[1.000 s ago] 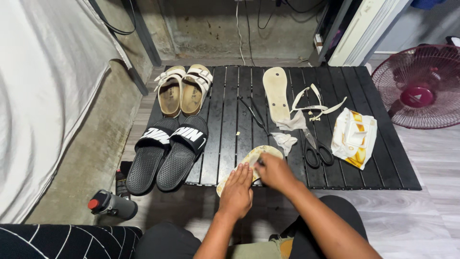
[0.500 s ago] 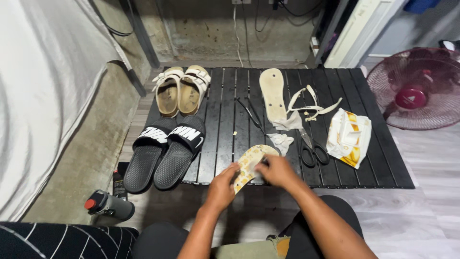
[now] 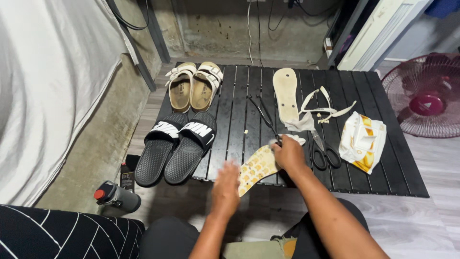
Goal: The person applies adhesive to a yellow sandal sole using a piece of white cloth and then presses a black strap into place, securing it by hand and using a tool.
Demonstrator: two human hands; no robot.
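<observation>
- A detached sandal sole (image 3: 258, 169) is gripped at its upper end by the fingers of the right hand (image 3: 289, 153); it is tilted, patterned yellowish face up, over the near edge of the black slatted tabletop (image 3: 239, 105).
- The left hand (image 3: 227, 188) is blurred just beside the sole's lower end; whether its fingers are released, clenched or touching the sole cannot be told.
- The step in hand is judged to be work on this loose sole. It would be done well if the sole were steadied at both ends — one hand pinching, the other flat beneath — so that it is not flexed or folded.
- The needed things are best kept within reach: the scissors (image 3: 322, 151) lie just right of the right hand, with a crumpled white cloth (image 3: 301, 125) and pale straps (image 3: 326, 106) beyond, beside a second bare sole (image 3: 285, 95).
- A pair of black slides (image 3: 175, 147) and a pair of tan sandals (image 3: 195, 86) lie at the left, well apart from the work.
- Hard to make out: what is pinched under the right fingers besides the sole, the thin dark tool (image 3: 262, 112) on the slats, and the contents of the white-and-yellow packet (image 3: 362, 140).
- Cut off — the pink fan (image 3: 426, 96) at the right edge; a bottle (image 3: 116, 196) stands on the floor.
</observation>
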